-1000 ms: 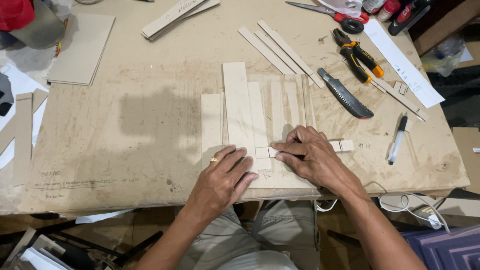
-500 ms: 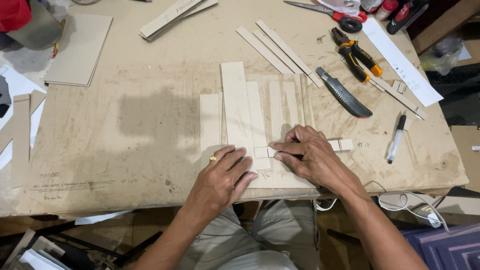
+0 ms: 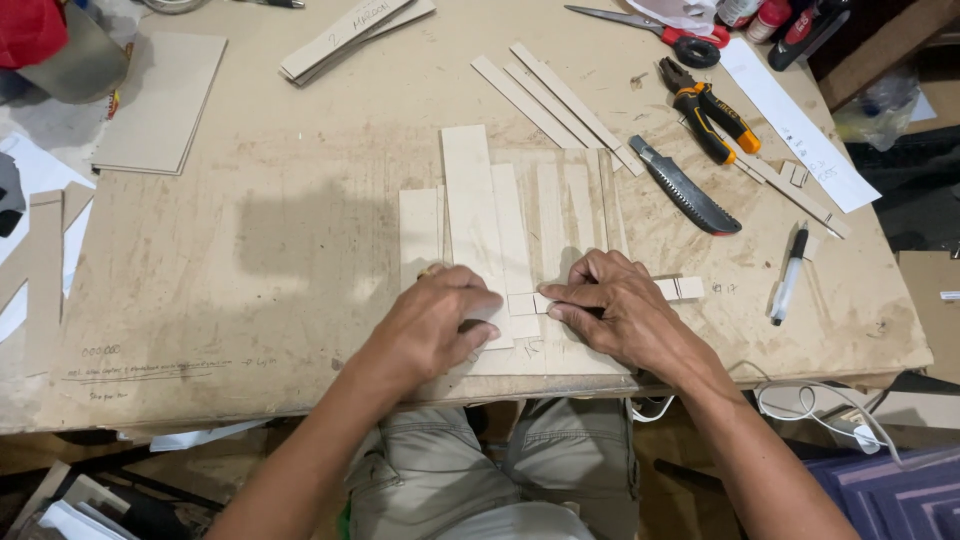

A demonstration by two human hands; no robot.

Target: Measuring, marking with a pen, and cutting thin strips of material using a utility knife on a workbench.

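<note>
Several pale wooden slats (image 3: 515, 215) lie side by side on a worn wooden worktable (image 3: 250, 270). Across them runs a thin crosswise strip (image 3: 685, 288). My left hand (image 3: 435, 325) rests flat on the lower ends of the left slats, fingers bent. My right hand (image 3: 610, 305) presses on the strip, thumb and forefinger pinching its left end near a small square piece (image 3: 521, 303). The two hands almost touch at that piece.
A folding saw (image 3: 685, 187), orange-handled pliers (image 3: 705, 108), red-handled scissors (image 3: 650, 25) and a pen (image 3: 789, 275) lie to the right. Loose strips (image 3: 550, 95) lie behind the slats. A board (image 3: 160, 100) and stacked strips (image 3: 350, 35) sit at the back left.
Both hands have stayed near the same place; my left fingers have crept slightly right towards the small piece. The slats have not moved.
</note>
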